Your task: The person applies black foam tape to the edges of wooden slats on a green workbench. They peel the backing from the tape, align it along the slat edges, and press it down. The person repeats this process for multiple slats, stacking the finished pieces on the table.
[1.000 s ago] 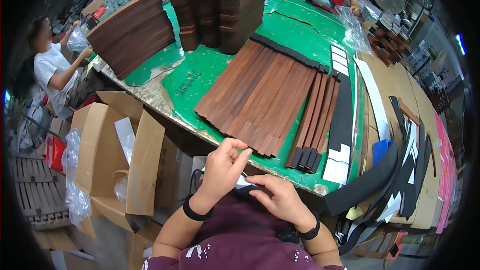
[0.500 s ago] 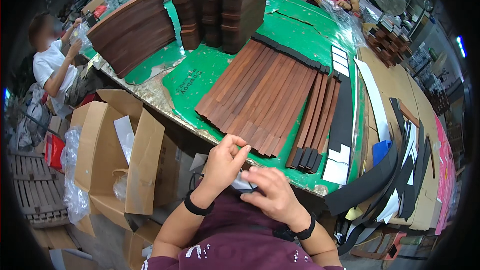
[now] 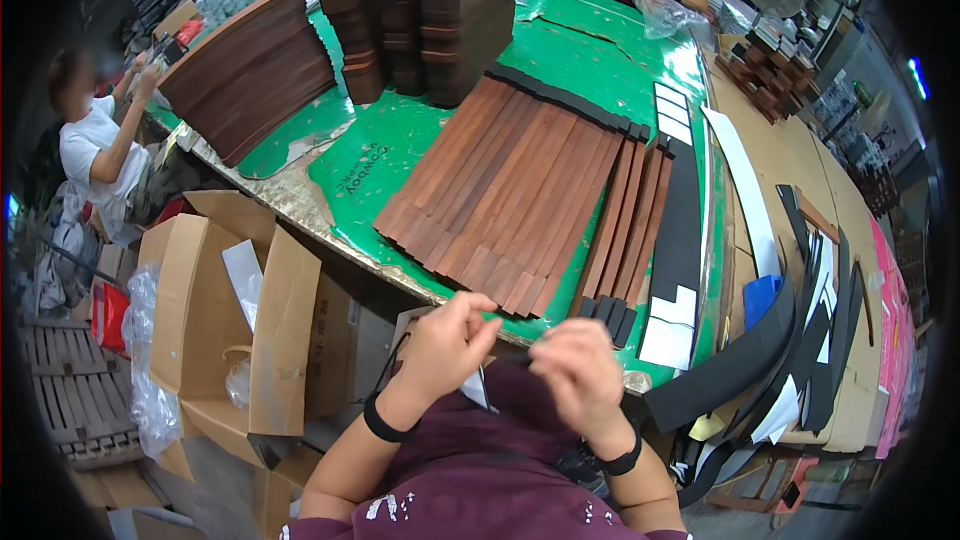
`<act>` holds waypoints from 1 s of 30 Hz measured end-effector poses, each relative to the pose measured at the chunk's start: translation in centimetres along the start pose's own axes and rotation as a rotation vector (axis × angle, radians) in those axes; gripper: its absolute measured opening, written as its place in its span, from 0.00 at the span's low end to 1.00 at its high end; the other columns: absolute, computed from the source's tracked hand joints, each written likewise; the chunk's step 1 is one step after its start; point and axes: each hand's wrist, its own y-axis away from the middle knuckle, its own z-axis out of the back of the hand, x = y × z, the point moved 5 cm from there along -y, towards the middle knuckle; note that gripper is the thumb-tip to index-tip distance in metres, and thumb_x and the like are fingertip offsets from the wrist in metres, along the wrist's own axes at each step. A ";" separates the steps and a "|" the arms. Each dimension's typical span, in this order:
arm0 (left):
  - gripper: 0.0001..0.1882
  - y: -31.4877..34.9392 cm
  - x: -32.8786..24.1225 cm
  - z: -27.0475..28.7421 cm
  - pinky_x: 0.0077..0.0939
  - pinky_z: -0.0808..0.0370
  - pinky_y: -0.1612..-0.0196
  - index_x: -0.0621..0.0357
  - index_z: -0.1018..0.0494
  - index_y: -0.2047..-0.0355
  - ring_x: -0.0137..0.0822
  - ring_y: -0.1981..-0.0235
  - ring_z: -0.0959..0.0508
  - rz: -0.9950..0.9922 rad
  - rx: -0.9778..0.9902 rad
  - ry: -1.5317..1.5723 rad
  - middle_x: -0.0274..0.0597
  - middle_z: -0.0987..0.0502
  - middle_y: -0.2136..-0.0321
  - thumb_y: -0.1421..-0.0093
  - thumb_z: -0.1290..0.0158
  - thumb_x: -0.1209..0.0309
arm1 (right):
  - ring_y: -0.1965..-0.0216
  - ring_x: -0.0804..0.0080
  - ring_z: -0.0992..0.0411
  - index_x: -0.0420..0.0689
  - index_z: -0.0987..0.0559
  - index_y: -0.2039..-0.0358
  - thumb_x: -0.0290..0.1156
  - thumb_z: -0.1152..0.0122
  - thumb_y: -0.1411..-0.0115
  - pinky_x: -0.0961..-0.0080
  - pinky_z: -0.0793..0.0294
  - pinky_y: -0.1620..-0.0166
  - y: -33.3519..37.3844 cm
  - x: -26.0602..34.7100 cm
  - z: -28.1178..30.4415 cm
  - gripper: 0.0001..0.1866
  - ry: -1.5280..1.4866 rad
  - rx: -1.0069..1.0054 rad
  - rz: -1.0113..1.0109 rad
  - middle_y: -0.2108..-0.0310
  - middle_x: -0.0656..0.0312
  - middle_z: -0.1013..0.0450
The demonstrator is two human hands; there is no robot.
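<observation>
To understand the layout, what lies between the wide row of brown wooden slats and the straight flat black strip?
The head view shows a narrow group of black-ended brown wooden slats there.

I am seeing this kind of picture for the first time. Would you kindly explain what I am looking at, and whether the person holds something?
There is no machine here: these are a person's bare hands. The view comes from a fisheye camera worn on the head, looking down, so straight edges look bent.

On the green table lie brown slats side by side. To their right are a smaller group with black ends and a black strip with white patches. Brown stacks stand behind.

The left hand has thumb and finger close together; the right hand is raised and blurred. I cannot tell whether either holds something. A white piece shows below, between them.
</observation>
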 end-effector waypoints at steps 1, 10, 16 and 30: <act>0.15 0.3 -0.9 -0.1 0.33 0.23 0.70 0.59 0.24 0.52 0.39 0.74 0.19 -0.123 0.001 -0.035 0.42 0.20 0.72 0.37 0.33 0.73 | 0.57 0.55 0.22 0.42 0.13 0.54 0.18 0.25 0.45 0.61 0.21 0.53 -0.5 -0.7 0.8 0.17 0.063 -0.062 -0.110 0.61 0.57 0.20; 0.20 0.7 -5.1 -1.7 0.30 0.17 0.69 0.57 0.20 0.54 0.40 0.68 0.14 -0.304 -0.015 -0.215 0.41 0.18 0.61 0.44 0.27 0.67 | 0.57 0.65 0.23 0.38 0.19 0.39 0.19 0.26 0.42 0.71 0.23 0.52 0.4 -2.9 1.3 0.28 -0.075 0.004 -0.353 0.60 0.57 0.21; 0.15 0.6 -5.6 -1.6 0.32 0.19 0.71 0.57 0.18 0.59 0.40 0.72 0.16 -0.382 -0.067 -0.300 0.40 0.20 0.63 0.44 0.27 0.68 | 0.55 0.68 0.22 0.37 0.21 0.39 0.19 0.25 0.42 0.72 0.23 0.49 0.8 -3.5 1.2 0.29 -0.170 0.045 -0.439 0.58 0.57 0.21; 0.14 0.4 -4.6 -0.9 0.33 0.20 0.71 0.58 0.22 0.62 0.40 0.72 0.17 -0.145 0.000 -0.291 0.42 0.20 0.66 0.44 0.28 0.72 | 0.25 0.44 0.40 0.38 0.24 0.36 0.38 0.19 0.47 0.37 0.48 0.25 -1.9 -4.7 0.2 0.40 0.575 0.336 -0.246 0.32 0.50 0.30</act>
